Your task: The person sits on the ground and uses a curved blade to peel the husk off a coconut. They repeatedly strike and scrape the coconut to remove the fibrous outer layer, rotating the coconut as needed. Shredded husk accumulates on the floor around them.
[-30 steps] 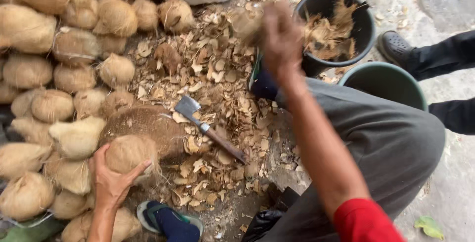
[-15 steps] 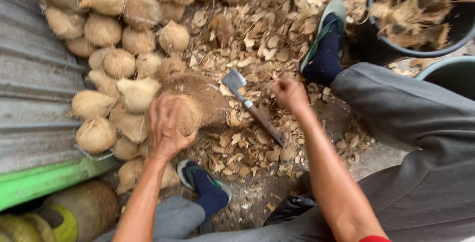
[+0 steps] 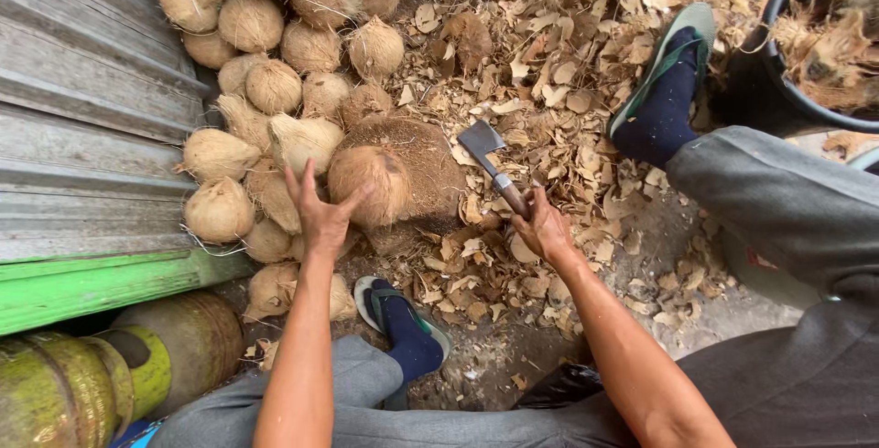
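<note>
No package, label or sign shows; the nearest to one is a green-painted board [image 3: 110, 283] along the lower edge of the grey corrugated sheet [image 3: 82, 137] at the left, with two yellow-green cylinders [image 3: 82, 384] lying under it. The left hand [image 3: 320, 215] is spread, fingers fanned, palm against one husked coconut [image 3: 371, 184] that sits on a round wooden block [image 3: 417, 169]; the right hand [image 3: 542, 226] is wrapped around the handle of one hatchet [image 3: 494, 169], whose blade rests by the block's right edge. A heap of roughly twenty coconuts [image 3: 275, 64] crowds the sheet; husk chips [image 3: 558, 91] cover the ground; bare dirt opens between the two sandalled feet [image 3: 664, 82]; one black tub [image 3: 824, 54] of husk stands at the top right.
</note>
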